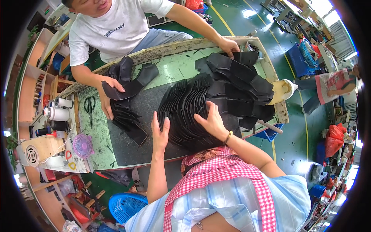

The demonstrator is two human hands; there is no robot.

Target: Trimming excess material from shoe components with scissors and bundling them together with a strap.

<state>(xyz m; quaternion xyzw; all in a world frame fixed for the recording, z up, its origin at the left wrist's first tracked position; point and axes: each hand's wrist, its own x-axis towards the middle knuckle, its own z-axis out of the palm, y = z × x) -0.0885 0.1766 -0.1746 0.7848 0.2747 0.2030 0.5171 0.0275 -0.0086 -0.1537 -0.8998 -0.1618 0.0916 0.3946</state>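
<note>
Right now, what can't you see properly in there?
In the head view:
Fanned black pieces: too tightly overlapped to count.
Dark mat: partly covered by those pieces.
Blue basket: partly hidden behind the striped shirt.
Co-worker's head: top cut off by the upper edge.

Bright light, glare on floor

A pale shirt striped in light blue, its collar open, sits beneath a red-and-white gingham apron with dark lettering. A small pendant hangs at the neck; a dark bracelet with yellowish detail rings the right wrist.
</note>
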